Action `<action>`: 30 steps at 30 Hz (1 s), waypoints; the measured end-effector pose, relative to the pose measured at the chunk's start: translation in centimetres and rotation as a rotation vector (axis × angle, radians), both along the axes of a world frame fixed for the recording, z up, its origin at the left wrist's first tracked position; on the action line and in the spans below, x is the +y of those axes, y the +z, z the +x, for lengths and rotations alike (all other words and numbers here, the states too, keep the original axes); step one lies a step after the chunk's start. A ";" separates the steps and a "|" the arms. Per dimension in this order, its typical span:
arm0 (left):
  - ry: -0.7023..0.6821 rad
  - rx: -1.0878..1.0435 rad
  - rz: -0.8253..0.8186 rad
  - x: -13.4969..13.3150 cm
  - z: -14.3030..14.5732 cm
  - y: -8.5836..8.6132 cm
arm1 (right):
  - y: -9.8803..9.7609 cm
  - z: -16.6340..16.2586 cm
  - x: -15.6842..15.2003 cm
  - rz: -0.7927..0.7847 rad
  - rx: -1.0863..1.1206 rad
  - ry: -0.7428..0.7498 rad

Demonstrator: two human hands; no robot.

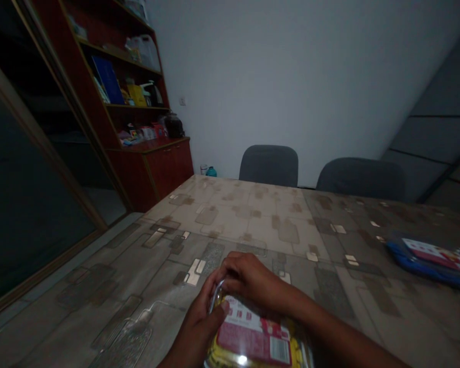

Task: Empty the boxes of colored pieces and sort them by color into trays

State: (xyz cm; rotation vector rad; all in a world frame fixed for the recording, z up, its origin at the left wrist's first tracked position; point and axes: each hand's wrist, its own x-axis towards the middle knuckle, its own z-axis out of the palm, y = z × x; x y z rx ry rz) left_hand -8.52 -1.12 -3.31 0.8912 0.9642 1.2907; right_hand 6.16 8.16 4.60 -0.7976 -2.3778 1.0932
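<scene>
Both my hands are together on a clear plastic food container with a red-and-white label and yellow contents (255, 340), which sits at the near edge of the table covered in a glossy grey-and-beige block-patterned cloth (260, 220). My left hand (199, 324) grips the container's left rim, thumb on the lid; my right hand (249, 281) curls over its far edge. To the container's right, well apart, lies a flat blue packet with a red-and-white top (431, 258). Beyond the container stand two grey padded chairs (269, 164)
</scene>
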 end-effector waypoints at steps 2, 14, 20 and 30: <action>0.029 0.031 -0.010 0.0 0.0 -0.1 | -0.2 -0.1 0.0 -0.018 0.011 -0.003; -0.031 0.156 0.008 -0.2 -0.6 0.9 | -0.4 -0.3 -0.6 0.210 0.132 0.079; -0.091 0.175 -0.033 -0.5 -0.4 1.8 | 0.1 -0.1 -0.1 0.142 0.050 0.105; 0.094 0.274 -0.152 -0.8 -0.3 2.4 | 0.3 1.4 -0.5 0.239 0.085 0.112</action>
